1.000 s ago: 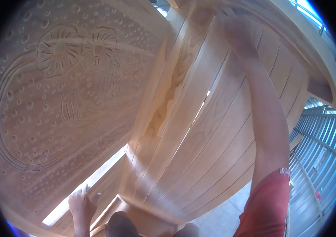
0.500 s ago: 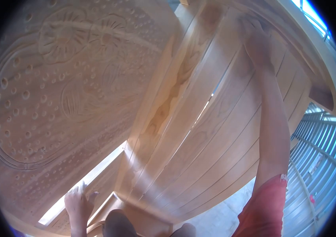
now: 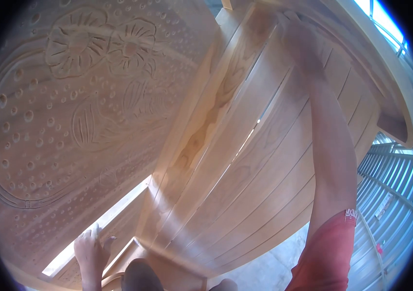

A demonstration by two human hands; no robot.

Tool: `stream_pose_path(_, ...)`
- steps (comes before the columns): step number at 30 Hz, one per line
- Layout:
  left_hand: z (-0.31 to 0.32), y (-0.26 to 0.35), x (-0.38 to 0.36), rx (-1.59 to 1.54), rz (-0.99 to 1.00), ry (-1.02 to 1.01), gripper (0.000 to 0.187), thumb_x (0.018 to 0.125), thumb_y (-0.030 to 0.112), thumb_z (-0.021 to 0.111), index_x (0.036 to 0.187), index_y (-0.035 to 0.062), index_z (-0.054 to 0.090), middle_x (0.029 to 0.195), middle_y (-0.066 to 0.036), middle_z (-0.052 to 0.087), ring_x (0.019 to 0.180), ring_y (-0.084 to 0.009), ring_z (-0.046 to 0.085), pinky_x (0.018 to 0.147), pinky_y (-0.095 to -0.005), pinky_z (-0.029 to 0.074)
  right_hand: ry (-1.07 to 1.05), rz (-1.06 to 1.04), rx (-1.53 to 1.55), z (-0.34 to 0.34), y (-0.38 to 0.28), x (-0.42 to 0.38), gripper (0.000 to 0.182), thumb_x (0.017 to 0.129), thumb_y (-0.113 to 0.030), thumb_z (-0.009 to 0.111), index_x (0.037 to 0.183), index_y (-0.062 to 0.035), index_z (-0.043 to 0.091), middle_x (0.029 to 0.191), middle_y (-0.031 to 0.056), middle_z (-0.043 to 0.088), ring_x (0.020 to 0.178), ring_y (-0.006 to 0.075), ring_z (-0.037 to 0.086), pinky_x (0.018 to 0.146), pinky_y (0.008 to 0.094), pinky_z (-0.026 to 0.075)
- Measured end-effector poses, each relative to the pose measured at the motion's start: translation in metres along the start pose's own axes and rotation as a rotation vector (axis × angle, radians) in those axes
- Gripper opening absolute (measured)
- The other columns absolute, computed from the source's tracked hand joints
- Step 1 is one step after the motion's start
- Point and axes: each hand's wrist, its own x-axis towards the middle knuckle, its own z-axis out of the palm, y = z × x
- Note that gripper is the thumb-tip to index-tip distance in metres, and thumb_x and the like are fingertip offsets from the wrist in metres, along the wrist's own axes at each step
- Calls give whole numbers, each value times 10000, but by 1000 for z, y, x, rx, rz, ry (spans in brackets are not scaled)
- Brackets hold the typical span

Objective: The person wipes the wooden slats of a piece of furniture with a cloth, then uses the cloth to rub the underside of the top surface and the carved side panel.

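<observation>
My left hand [image 3: 90, 251] is at the lower left, its fingers hooked over the edge of a wooden rail [image 3: 121, 224] beside a long bright slot, the thumb sticking out to the right. My right arm stretches far up across the slatted wooden seat [image 3: 245, 169]. At its end my right hand [image 3: 297, 41] lies against the far slats, close under the curved wooden rim. That hand is smeared by motion, and whatever may be under its palm is hidden. Left of the slats stands a wooden panel [image 3: 114, 140] carved with flowers and small round dimples.
A thick curved wooden rail [image 3: 386, 77] borders the slats at the upper right. Metal bars [image 3: 390, 194] stand beyond on the right. Pale floor [image 3: 274, 259] shows below the slats. My knees [image 3: 141, 276] are at the bottom edge.
My right hand has slid a little to the left over the far slats. The left hand keeps its hold on the rail. The whole view has shifted slightly.
</observation>
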Motion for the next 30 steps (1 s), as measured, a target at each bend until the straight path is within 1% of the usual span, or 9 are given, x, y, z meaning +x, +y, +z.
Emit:
stream_pose_path(2,-2,-5,0,19,-7,-15,573,748,357,828,1152,-14,663,862,-120,684,821,-296,673,727,-398,499,156,338,268,36,-1,-8,331,933,-151,542,1245,-164,651,1265,60,639,1126,291,632,957,418,506)
stream_pose_path(6,4,-7,-1,-62,15,39,554,747,336,831,1144,-17,673,832,-130,680,784,-308,657,701,-407,484,345,230,111,49,9,-10,323,966,-209,488,1246,-211,650,1233,53,656,1064,275,659,905,425,528)
stream_pose_path(8,5,-2,0,-51,24,37,555,748,337,830,1144,-17,672,831,-129,679,783,-307,656,701,-407,483,100,27,9,13,-1,7,321,967,-233,510,1252,-183,647,1224,56,660,1087,252,654,891,419,537)
stream_pose_path(14,2,-5,-1,-35,-1,18,552,749,331,829,1148,-17,673,835,-119,680,790,-299,658,729,-401,481,417,231,180,51,26,-36,375,852,-66,559,1187,-150,706,1138,53,660,990,304,661,845,414,545)
stream_pose_path(17,5,-3,-1,-56,-3,30,539,756,332,825,1140,-15,676,842,-122,682,798,-303,658,743,-407,479,481,229,57,45,20,-35,358,860,-87,558,1178,-150,710,1103,32,657,965,298,661,850,424,544)
stream_pose_path(20,6,-2,-1,-21,3,29,529,756,328,825,1132,-15,679,845,-128,685,806,-304,658,750,-410,478,252,192,57,26,14,-27,373,875,-93,541,1206,-167,696,1091,21,654,1000,298,647,854,424,546)
stream_pose_path(24,4,-4,-2,3,4,44,529,755,334,825,1130,-9,679,859,-124,690,834,-298,664,760,-402,487,315,141,134,21,0,-51,368,878,-90,537,1196,-176,702,1080,27,653,982,305,643,846,430,545)
stream_pose_path(27,5,-1,-2,15,-20,15,536,754,338,825,1139,-2,674,873,-113,694,855,-286,669,774,-397,495,245,184,50,21,22,-42,342,911,-122,549,1218,-189,685,1212,39,662,1081,302,640,906,427,536)
stream_pose_path(30,4,-2,-2,17,-8,19,532,760,338,821,1137,-8,676,852,-125,689,834,-296,665,761,-403,487,261,324,87,23,-6,-50,381,867,-78,547,1204,-173,698,1076,28,658,919,316,663,820,432,555)
